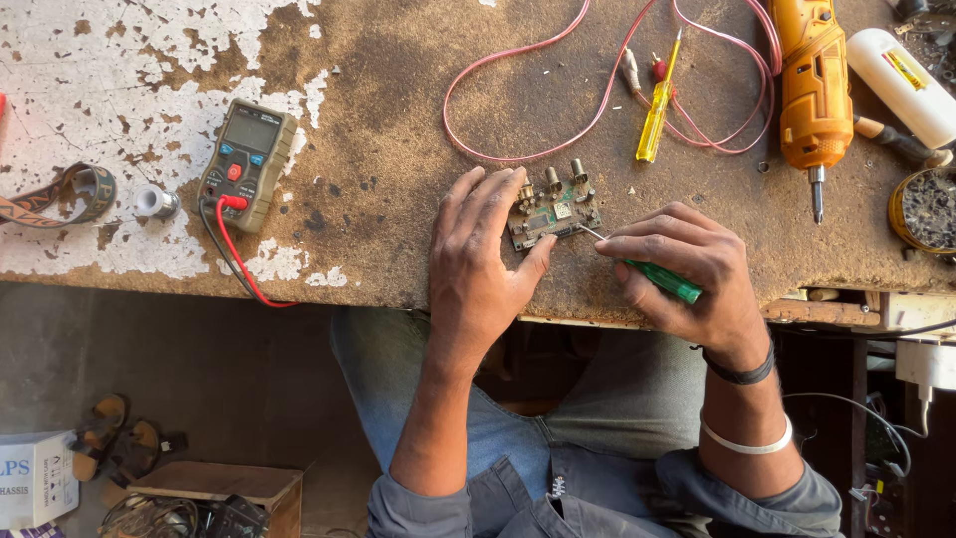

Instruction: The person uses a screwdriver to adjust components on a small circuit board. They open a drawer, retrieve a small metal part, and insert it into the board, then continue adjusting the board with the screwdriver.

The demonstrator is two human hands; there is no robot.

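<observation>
At bench edge: left hand (478, 264) flat, fingers open, steadying circuit board (554, 210); right hand (687, 269) pinching green screwdriver (652, 274), tip pointing left onto board.

A multimeter (247, 164) on the bench at left shows a small grey rectangular screen. A white box (37, 478) with dark lettering sits on the floor, lower left.
</observation>
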